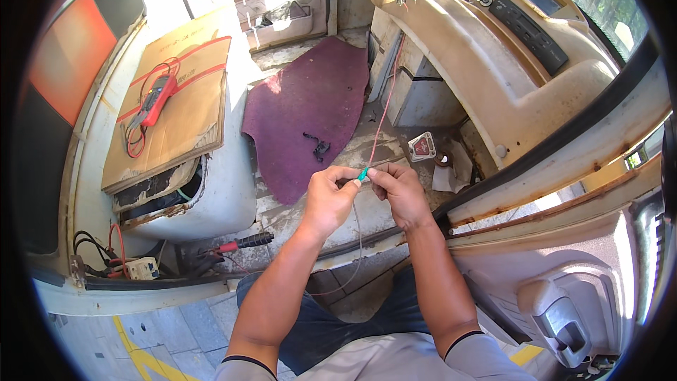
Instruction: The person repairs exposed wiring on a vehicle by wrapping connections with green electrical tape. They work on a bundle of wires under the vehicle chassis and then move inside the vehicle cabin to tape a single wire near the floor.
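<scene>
In front of me, both hands meet at a thin wire with a short green piece (363,174) on it, which looks like tape wound round the wire. My left hand (328,201) is closed, its thumb and forefinger pinching the wire at the green part. Close beside it, my right hand (400,194) pinches the same spot from the right. From there the red wire (384,109) runs up to the dashboard. A pale wire (358,229) hangs in a loop below my hands. The fingertips hide part of the green piece.
A red clamp meter (156,102) with leads lies on flattened cardboard (190,92) at the left. A purple mat (303,113) covers the cab floor. A red-and-black handled tool (247,243) lies by the sill, near a small white breaker (143,269). The open door (508,261) stands at the right.
</scene>
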`<state>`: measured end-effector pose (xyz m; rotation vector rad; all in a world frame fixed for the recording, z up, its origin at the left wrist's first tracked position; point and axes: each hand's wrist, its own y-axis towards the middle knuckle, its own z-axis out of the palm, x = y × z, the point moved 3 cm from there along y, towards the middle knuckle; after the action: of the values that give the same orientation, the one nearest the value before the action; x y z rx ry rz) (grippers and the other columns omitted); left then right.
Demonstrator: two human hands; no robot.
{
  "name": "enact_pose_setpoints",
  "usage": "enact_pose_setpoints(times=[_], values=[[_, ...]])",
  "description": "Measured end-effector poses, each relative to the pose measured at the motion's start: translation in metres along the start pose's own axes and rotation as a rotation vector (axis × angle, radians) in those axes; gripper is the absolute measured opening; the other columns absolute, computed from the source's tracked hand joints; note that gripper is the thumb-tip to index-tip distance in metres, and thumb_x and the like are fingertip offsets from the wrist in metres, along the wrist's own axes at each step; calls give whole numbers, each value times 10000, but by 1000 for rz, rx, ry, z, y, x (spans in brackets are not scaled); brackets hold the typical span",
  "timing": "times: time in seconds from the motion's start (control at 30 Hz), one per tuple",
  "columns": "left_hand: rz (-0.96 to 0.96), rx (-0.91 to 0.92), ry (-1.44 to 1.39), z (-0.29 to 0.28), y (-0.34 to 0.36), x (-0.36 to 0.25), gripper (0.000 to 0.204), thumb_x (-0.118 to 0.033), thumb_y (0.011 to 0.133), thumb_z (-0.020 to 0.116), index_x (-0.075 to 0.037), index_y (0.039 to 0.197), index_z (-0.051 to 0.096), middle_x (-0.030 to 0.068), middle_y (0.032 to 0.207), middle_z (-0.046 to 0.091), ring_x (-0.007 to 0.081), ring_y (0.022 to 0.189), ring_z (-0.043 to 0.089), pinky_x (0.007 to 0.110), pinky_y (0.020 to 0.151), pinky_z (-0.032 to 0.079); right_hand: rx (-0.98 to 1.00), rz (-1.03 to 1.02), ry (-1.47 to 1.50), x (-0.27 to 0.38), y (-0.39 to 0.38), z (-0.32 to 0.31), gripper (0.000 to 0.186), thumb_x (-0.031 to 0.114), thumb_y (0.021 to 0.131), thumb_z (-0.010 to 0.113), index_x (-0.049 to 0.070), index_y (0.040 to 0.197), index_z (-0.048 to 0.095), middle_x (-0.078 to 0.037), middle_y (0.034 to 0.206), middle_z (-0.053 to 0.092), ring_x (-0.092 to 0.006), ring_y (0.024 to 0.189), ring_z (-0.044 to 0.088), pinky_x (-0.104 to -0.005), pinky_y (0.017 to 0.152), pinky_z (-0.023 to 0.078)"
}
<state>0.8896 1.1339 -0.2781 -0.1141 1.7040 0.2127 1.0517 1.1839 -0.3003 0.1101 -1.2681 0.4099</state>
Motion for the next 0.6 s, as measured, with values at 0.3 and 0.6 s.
enact_pose_setpoints(times=[0.3, 0.6], values=[[198, -123, 144, 3, -5, -12, 147, 20, 826, 691, 40, 953, 762, 110, 790, 607, 196, 680, 615, 336, 624, 475, 27, -11, 208, 9, -5, 11, 193, 196, 1020, 702, 17, 954, 731, -1, 808, 677, -82, 688, 571, -242, 615, 429], [518, -189, 582, 9, -11, -24, 121, -3, 817, 724, -7, 929, 769, 127, 785, 639, 269, 693, 641, 375, 639, 508, -169, -296, -887, 35, 3, 25, 291, 166, 1023, 595, -49, 874, 721, -42, 721, 686, -158, 612, 615, -337, 576, 480]])
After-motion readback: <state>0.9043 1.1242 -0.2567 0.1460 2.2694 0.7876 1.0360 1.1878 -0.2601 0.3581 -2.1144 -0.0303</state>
